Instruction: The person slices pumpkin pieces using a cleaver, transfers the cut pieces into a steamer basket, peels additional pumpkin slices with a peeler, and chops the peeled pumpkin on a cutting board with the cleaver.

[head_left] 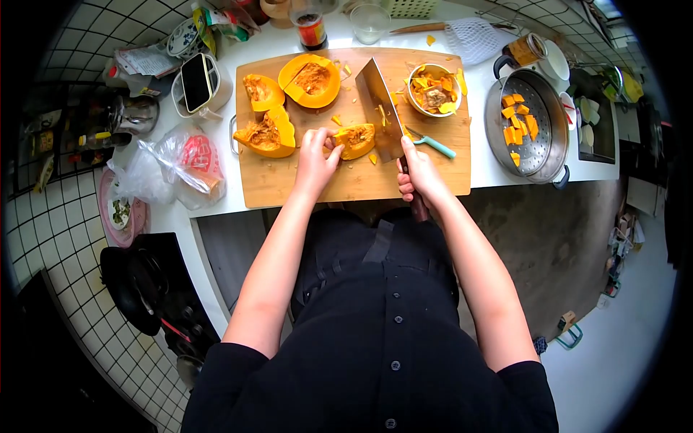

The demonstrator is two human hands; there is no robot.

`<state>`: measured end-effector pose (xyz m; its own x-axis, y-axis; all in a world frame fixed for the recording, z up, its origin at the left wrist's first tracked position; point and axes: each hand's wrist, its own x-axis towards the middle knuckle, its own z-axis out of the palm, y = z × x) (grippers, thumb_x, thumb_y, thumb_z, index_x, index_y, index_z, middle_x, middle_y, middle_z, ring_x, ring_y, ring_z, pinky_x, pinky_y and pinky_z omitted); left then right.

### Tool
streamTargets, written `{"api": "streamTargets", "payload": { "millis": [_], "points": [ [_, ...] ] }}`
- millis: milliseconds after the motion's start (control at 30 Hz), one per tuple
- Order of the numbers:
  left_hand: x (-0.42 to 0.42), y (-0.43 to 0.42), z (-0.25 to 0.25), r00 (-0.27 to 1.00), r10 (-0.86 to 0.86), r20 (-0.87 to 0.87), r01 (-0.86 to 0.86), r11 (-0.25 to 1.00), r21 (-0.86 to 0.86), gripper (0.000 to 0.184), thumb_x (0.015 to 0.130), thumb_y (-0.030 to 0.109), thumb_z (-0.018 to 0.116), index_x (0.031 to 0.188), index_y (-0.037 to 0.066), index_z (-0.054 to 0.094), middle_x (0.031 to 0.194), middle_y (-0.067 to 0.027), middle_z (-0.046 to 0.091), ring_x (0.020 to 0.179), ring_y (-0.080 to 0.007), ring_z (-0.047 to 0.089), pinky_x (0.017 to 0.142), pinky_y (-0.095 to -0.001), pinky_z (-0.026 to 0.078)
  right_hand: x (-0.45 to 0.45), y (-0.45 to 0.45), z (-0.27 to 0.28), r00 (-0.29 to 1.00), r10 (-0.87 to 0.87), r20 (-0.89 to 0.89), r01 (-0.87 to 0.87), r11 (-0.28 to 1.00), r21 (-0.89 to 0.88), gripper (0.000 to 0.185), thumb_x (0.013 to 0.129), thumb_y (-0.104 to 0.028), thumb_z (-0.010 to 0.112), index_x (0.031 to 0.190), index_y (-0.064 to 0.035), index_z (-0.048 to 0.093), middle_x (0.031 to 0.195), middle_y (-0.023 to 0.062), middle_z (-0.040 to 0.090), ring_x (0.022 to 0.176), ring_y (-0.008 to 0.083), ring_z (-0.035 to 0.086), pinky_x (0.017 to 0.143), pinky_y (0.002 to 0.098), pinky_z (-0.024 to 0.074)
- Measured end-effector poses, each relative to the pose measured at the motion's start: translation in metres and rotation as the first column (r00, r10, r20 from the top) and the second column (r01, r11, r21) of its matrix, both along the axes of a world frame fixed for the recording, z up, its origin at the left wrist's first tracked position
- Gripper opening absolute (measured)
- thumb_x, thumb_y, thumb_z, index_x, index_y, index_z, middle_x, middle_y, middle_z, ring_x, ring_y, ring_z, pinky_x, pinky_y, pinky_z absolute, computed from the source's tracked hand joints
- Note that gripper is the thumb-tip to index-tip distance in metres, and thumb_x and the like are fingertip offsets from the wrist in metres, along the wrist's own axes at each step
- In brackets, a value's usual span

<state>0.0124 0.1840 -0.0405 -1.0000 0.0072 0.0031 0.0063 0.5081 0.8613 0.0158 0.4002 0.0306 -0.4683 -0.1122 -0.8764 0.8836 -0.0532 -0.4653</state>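
Note:
My right hand [422,173] is wrapped round the dark handle of a cleaver [377,108], its broad blade raised over the cutting board [263,180] with orange bits stuck to it. With bent fingers, my left hand [317,159] grips the left end of a small pumpkin piece [356,141] lying on the board, just left of the blade. Behind my left hand lie larger pumpkin chunks: a seeded half [314,81], a wedge [263,92] and another wedge [268,133]. A turquoise peeler [435,146] rests right of the cleaver. Near it stands a bowl [433,90] of peel and pulp.
Right of the board stands a steamer pot [530,126] with cut pumpkin pieces inside. On the left are a phone [196,83] on a plastic container and plastic bags [184,162]. A jar [309,30] and a glass bowl [369,23] stand behind the board.

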Motion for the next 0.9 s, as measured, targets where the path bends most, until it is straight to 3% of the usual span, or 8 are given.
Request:
{"api": "streamTargets", "payload": {
  "millis": [67,300,400,500,633,767,900],
  "points": [
    [-0.001,-0.001,0.000,1.000,-0.003,0.000,0.003,1.000,0.006,0.029,0.077,0.000,0.068,0.103,0.001,0.055,0.092,-0.0077,0.047,0.079,-0.0128,0.056,0.066,-0.0248,0.057,0.000,0.003,-0.003,0.999,-0.031,0.028,0.033,0.998,-0.046,0.055,0.090,-0.065,0.041,0.076,-0.0115,0.039,0.051,-0.0046,0.031,0.035,0.0053,0.028,0.033,0.0227,0.0278],
    [-0.002,-0.003,-0.001,1.000,-0.002,0.018,0.001,0.999,0.032,0.029,0.077,0.000,0.069,0.102,0.001,0.055,0.092,-0.0073,0.047,0.079,-0.0124,0.056,0.065,-0.0248,0.056,-0.004,0.015,-0.007,0.998,-0.032,0.060,0.040,0.988,-0.149,0.055,0.092,-0.063,0.038,0.075,-0.0102,0.039,0.052,-0.0036,0.031,0.036,0.0063,0.028,0.033,0.0235,0.0292],
    [-0.002,-0.002,0.000,1.000,-0.003,0.023,0.002,0.999,0.048,0.028,0.077,0.001,0.069,0.101,0.001,0.055,0.091,-0.0084,0.046,0.077,-0.0152,0.055,0.065,-0.0265,0.057,-0.003,0.014,-0.005,0.999,0.000,0.034,0.004,0.993,-0.116,0.054,0.093,-0.060,0.038,0.074,-0.0102,0.039,0.051,-0.0021,0.033,0.035,0.0077,0.030,0.032,0.0247,0.0301],
    [0.002,-0.002,0.002,0.999,0.024,0.036,-0.026,0.998,0.063,0.027,0.077,0.001,0.069,0.099,0.001,0.054,0.090,-0.0090,0.045,0.076,-0.0164,0.055,0.066,-0.0270,0.058,0.002,-0.005,0.001,0.977,0.156,-0.144,-0.138,0.982,0.129,0.053,0.093,-0.059,0.039,0.071,-0.0118,0.037,0.051,-0.0021,0.035,0.036,0.0077,0.031,0.032,0.0244,0.0300],
    [0.013,0.001,-0.001,0.996,0.085,0.021,-0.087,0.989,0.121,0.026,0.077,0.000,0.069,0.098,0.001,0.054,0.091,-0.0090,0.045,0.077,-0.0162,0.056,0.066,-0.0267,0.058,0.010,-0.018,0.005,0.882,0.339,-0.326,-0.234,0.918,0.321,0.048,0.096,-0.052,0.038,0.071,-0.0108,0.038,0.051,-0.0004,0.037,0.035,0.0088,0.033,0.032,0.0256,0.0318],
    [0.016,-0.006,-0.003,0.990,0.134,0.030,-0.137,0.983,0.124,0.025,0.078,-0.001,0.068,0.099,0.001,0.054,0.092,-0.0093,0.045,0.077,-0.0163,0.056,0.067,-0.0269,0.058,0.008,-0.012,0.025,0.992,0.027,-0.122,-0.031,0.999,-0.030,0.047,0.097,-0.051,0.040,0.073,-0.0098,0.039,0.051,-0.0012,0.036,0.036,0.0087,0.033,0.032,0.0253,0.0318],
    [0.012,-0.008,-0.002,0.991,0.122,0.056,-0.128,0.982,0.136,0.025,0.079,-0.001,0.067,0.100,0.001,0.055,0.093,-0.0081,0.047,0.080,-0.0139,0.056,0.067,-0.0259,0.058,0.017,-0.006,0.037,0.965,0.056,-0.255,-0.040,0.997,0.068,0.047,0.098,-0.050,0.037,0.074,-0.0089,0.039,0.051,-0.0015,0.035,0.035,0.0079,0.032,0.033,0.0236,0.0301]
  ]
}}
